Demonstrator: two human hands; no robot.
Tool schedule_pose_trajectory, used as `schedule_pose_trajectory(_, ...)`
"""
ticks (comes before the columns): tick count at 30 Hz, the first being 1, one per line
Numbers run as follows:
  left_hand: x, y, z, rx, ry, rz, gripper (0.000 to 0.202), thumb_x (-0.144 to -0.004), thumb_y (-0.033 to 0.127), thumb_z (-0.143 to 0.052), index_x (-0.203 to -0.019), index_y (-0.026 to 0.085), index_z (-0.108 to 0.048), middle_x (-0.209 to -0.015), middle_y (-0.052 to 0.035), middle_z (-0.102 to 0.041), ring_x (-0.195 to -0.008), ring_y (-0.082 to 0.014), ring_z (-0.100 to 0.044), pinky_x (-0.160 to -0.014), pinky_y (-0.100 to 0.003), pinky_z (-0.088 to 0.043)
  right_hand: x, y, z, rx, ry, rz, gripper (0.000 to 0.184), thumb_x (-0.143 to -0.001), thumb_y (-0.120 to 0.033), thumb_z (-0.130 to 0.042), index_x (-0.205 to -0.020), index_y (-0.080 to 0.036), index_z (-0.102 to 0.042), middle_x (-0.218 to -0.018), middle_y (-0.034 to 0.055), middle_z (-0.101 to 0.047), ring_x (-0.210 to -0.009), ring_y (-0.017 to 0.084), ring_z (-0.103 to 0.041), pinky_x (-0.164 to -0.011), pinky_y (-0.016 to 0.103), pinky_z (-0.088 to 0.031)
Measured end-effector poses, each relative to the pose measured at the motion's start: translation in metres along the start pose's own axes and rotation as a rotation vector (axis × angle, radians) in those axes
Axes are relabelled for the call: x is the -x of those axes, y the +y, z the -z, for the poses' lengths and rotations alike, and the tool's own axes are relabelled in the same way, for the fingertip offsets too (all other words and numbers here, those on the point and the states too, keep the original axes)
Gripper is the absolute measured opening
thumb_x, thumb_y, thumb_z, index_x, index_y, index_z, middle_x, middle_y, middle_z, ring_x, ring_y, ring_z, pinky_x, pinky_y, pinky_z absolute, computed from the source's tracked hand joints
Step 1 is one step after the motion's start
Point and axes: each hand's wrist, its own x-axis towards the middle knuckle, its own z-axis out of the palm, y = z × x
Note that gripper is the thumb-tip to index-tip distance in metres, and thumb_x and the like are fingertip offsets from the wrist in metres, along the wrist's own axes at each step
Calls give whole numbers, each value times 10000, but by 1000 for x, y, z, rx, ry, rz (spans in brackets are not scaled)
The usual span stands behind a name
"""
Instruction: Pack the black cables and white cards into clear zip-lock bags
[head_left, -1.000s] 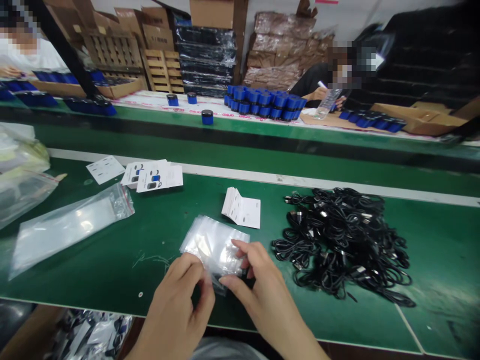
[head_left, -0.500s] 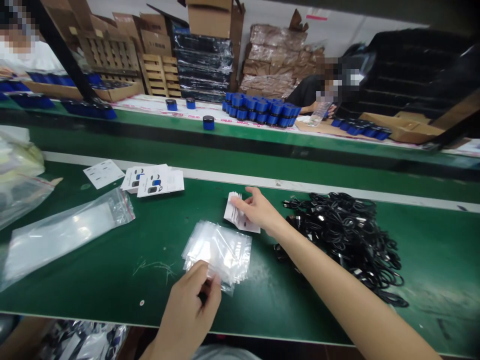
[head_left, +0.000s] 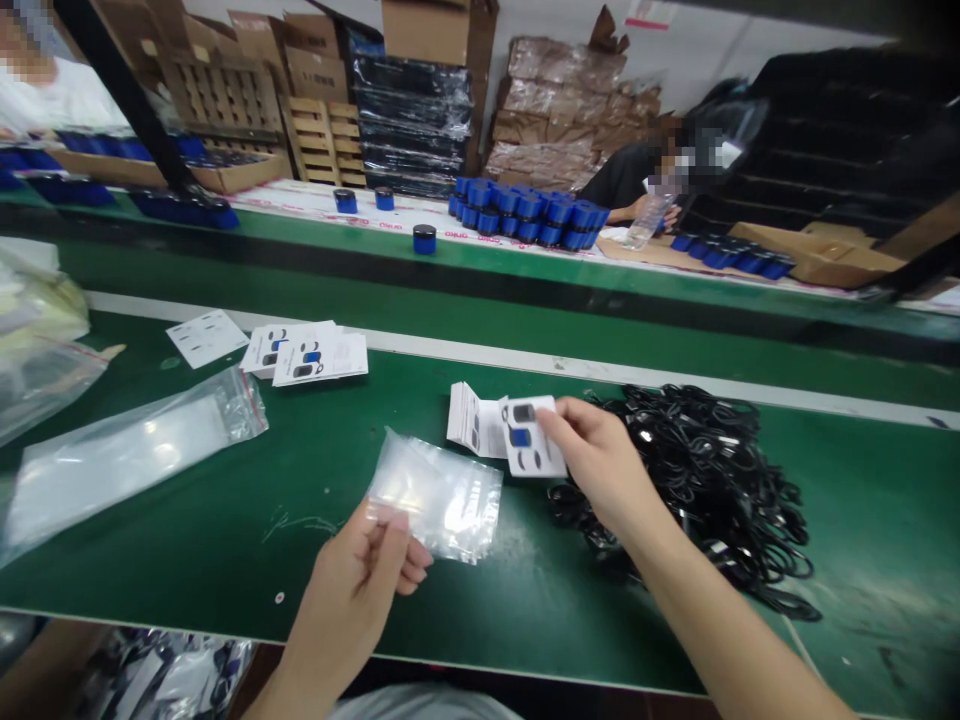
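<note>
Pinched between the thumb and fingers of my right hand (head_left: 600,455) is a white printed leaflet (head_left: 534,440) with pictures of a blue and black device. Just left of it stands a folded stack of leaflets (head_left: 466,418) on the green table. My left hand (head_left: 367,560) is closed on the near left edge of a clear plastic bag (head_left: 390,480), lifted slightly at the pile. More clear bags (head_left: 465,505) lie fanned out beneath and to the right of it. Beyond my right hand sits a heap of black cables (head_left: 712,480).
At the left lie more leaflets (head_left: 319,358) and a long zip bag (head_left: 135,450) of clear sleeves. Several blue cylindrical devices (head_left: 525,215) stand on the far shelf. A person in dark clothing (head_left: 626,180) is behind it, another in white at far left.
My right hand has drawn a leaflet off the stack and moved right with it. My left hand has shifted left and lifted the edge of a clear bag.
</note>
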Motion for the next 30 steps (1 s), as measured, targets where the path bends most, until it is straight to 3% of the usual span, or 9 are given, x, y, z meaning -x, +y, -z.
schedule_pose_trajectory(4, -4, 12, 0, 124, 65, 69, 325, -880, 449, -466, -751, 172, -577, -707, -38, -739, -582, -153, -685, -546, -251, -562, 60, -3, -5, 159, -314, 246, 263, -898, -277, -492, -651, -202, -542, -617, -18, -581, -555, 129, -541, -500, 232, -401)
schedule_pose_trajectory(6, -3, 15, -2, 106, 59, 48, 335, -890, 453, -447, -761, 173, -579, -719, -39, -741, -581, -154, -686, -536, -250, -560, 78, 0, -20, 235, -345, 359, 234, -895, -206, -473, -671, -200, -541, -645, -10, -586, -581, 135, -547, -524, 242, -400)
schedule_pose_trajectory(14, -4, 9, -7, -362, 244, -291, 278, -901, 355, -397, -719, 204, -544, -592, 14, -660, -511, -139, -637, -482, -219, -480, 100, 26, -78, 172, 11, 559, 104, -842, -179, -515, -887, -225, -597, -732, 20, -601, -641, 180, -551, -590, 302, -432)
schedule_pose_trajectory(18, -7, 12, -2, -407, 347, -261, 294, -896, 319, -386, -627, 222, -459, -491, 42, -554, -434, -121, -561, -444, -211, -432, 118, 39, -89, -18, 97, 364, 552, -685, -247, -678, -1195, -229, -468, -969, 65, -607, -785, 214, -601, -654, 316, -513)
schedule_pose_trajectory(20, -8, 18, -1, -406, 385, -262, 327, -897, 307, -373, -592, 222, -453, -499, 37, -526, -460, -120, -543, -478, -215, -429, 125, 44, -95, -176, -16, 219, 523, -656, -266, -679, -1146, -213, -503, -916, 54, -653, -700, 190, -624, -594, 273, -525)
schedule_pose_trajectory(23, -7, 28, -2, -361, 426, -235, 358, -890, 304, -374, -551, 220, -449, -482, 44, -485, -455, -111, -499, -489, -216, -404, 126, 48, -101, -317, -212, 51, 170, -719, -284, -608, -860, -189, -596, -647, 17, -669, -513, 151, -596, -472, 220, -480)
schedule_pose_trajectory(25, -5, 33, -2, -285, 430, -190, 339, -873, 317, -404, -554, 218, -462, -445, 65, -455, -408, -102, -462, -445, -211, -374, 122, 47, -98, -286, -218, 32, 104, -762, -268, -572, -696, -189, -572, -532, 0, -624, -460, 140, -569, -419, 203, -434)
schedule_pose_trajectory(27, -5, 36, 0, -222, 428, -166, 302, -846, 324, -448, -567, 214, -487, -435, 76, -459, -394, -96, -456, -426, -202, -365, 117, 44, -88, -180, -122, 127, 160, -787, -230, -562, -632, -191, -559, -518, -9, -593, -464, 136, -560, -414, 203, -415)
schedule_pose_trajectory(30, -4, 34, 4, -235, 401, -182, 257, -814, 324, -501, -584, 209, -515, -468, 71, -502, -415, -94, -468, -444, -198, -375, 109, 37, -71, -34, 76, 457, 118, -801, -120, -556, -726, -191, -612, -616, -1, -607, -519, 130, -577, -479, 220, -439)
